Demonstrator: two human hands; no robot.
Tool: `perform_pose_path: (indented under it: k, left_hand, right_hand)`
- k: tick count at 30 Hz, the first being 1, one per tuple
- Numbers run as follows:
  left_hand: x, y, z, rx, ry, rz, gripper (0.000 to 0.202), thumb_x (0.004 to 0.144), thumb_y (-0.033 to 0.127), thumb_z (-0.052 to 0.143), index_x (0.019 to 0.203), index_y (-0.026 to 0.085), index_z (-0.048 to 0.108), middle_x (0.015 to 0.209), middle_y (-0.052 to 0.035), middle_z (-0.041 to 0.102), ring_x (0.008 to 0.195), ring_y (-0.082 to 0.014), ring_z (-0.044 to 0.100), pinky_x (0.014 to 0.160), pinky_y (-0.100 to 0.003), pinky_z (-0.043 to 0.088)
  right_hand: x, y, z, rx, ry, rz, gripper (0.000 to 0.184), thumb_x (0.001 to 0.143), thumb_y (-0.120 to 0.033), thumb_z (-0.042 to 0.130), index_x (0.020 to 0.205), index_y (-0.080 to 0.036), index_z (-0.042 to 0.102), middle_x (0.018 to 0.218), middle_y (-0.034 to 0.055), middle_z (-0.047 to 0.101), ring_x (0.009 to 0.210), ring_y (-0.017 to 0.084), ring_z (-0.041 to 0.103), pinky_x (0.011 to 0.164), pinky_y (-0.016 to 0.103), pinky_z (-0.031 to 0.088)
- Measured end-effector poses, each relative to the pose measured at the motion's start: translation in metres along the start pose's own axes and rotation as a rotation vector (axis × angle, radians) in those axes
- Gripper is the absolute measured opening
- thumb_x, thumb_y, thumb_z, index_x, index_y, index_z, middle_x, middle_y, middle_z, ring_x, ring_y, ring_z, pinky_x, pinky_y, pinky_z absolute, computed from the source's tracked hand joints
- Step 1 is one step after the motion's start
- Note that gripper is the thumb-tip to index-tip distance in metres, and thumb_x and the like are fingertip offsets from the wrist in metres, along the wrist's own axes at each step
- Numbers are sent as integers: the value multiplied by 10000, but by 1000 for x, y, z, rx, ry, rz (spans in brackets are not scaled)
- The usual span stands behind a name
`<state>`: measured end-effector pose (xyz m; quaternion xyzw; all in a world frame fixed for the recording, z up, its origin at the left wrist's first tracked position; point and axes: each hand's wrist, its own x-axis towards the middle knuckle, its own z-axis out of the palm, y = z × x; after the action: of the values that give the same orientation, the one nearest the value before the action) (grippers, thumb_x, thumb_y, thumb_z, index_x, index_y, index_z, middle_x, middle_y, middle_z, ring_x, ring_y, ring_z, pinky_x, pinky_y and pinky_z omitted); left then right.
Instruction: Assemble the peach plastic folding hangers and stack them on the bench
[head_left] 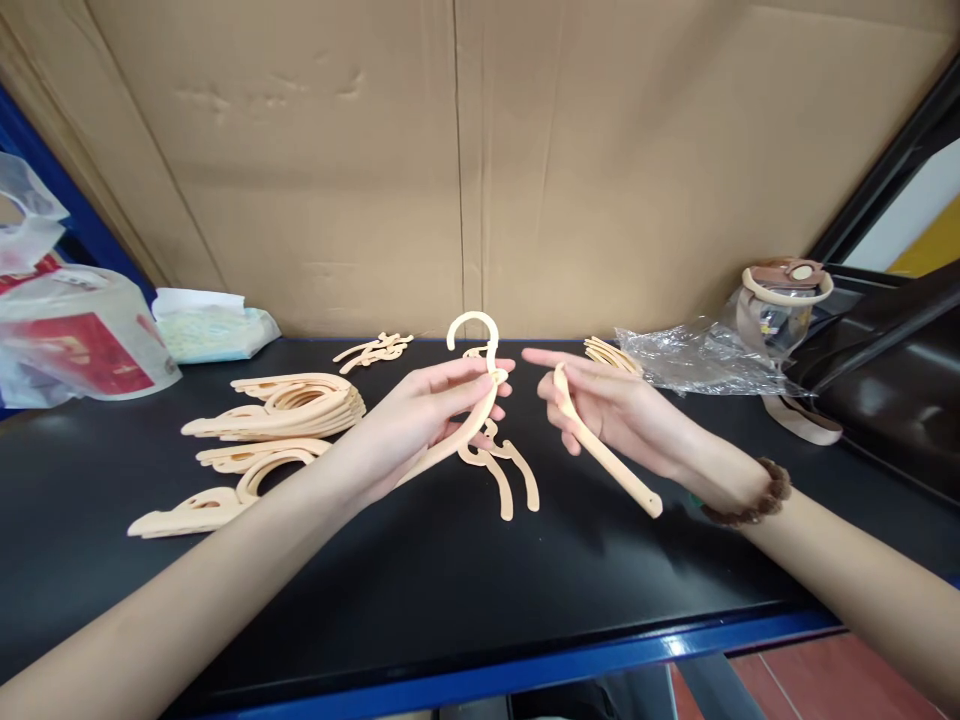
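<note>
Head view: the left hand (431,410) grips a beige hooked hanger piece (472,316), held above the black table (450,580). Just right of that piece, the right hand (607,405) closes loosely on a straight hanger arm (626,476). The two parts are apart, not yet joined. Directly below the hooked piece lie loose curved parts (510,475); well to its left, stacked parts (292,405) seemingly remain unassembled.

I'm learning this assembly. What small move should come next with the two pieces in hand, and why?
Probably bring the right hand's arm piece across to the hook piece in the left hand: each hand grips one part, with a gap between them.
</note>
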<state>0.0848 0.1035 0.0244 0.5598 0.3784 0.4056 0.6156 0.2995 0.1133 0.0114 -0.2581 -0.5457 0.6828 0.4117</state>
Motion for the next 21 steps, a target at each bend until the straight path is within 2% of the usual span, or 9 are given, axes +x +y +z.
perform_pose_path:
  k: [3, 5, 8, 11, 15, 18, 21]
  left_hand:
    - [-1, -1, 1, 57, -69, -6, 231, 840, 321, 654, 1056, 243, 677, 982, -36, 623, 900, -169, 597, 704, -281, 585]
    - [-1, -1, 2, 106, -75, -16, 290, 841, 346, 653, 1116, 255, 661, 993, -35, 628, 921, -168, 591, 714, -275, 579]
    - [-1, 1, 4, 166, -34, -22, 319, 852, 364, 639, 1153, 260, 655, 878, -11, 631, 772, -110, 577, 657, -203, 535]
    - [-2, 3, 6, 174, 9, -8, 317, 870, 400, 606, 1146, 257, 666, 682, 37, 555, 573, -57, 491, 562, -159, 470]
    - [-2, 3, 4, 195, -14, -16, 362, 870, 448, 591, 1159, 243, 665, 520, 68, 454, 510, -55, 426, 577, -165, 455]
    - [-2, 3, 2, 203, -108, -36, 369, 871, 438, 590, 1177, 243, 657, 533, 50, 502, 534, -77, 450, 583, -189, 475]
    - [-2, 4, 2, 221, -209, -37, 332, 881, 403, 580, 1157, 242, 671, 642, 13, 576, 542, -83, 454, 557, -206, 483]
  right_hand:
    - [-2, 3, 7, -46, -70, 74, 258, 901, -260, 550, 1148, -211, 495, 753, -26, 452, 594, 79, 383, 519, 195, 350]
    - [-1, 7, 9, -122, -88, 92, 190, 896, -297, 568, 1030, -206, 469, 733, -34, 453, 582, 72, 355, 516, 193, 309]
    - [1, 12, 8, -313, -126, 28, 169, 900, -335, 563, 907, -191, 475, 752, -28, 479, 602, 73, 415, 528, 197, 344]
    - [2, 15, 5, -529, -131, -44, 176, 895, -343, 567, 963, -183, 594, 841, 5, 567, 688, 96, 516, 575, 212, 420]
    - [1, 15, 2, -665, -85, -49, 214, 879, -378, 588, 914, -190, 685, 836, 12, 641, 689, 104, 539, 579, 212, 416]
    - [0, 14, 1, -677, -61, -74, 222, 850, -389, 625, 858, -184, 709, 822, 16, 652, 681, 114, 529, 624, 236, 439]
    - [-1, 14, 2, -641, -71, -86, 195, 827, -367, 657, 861, -186, 720, 821, 17, 664, 740, 134, 565, 704, 260, 468]
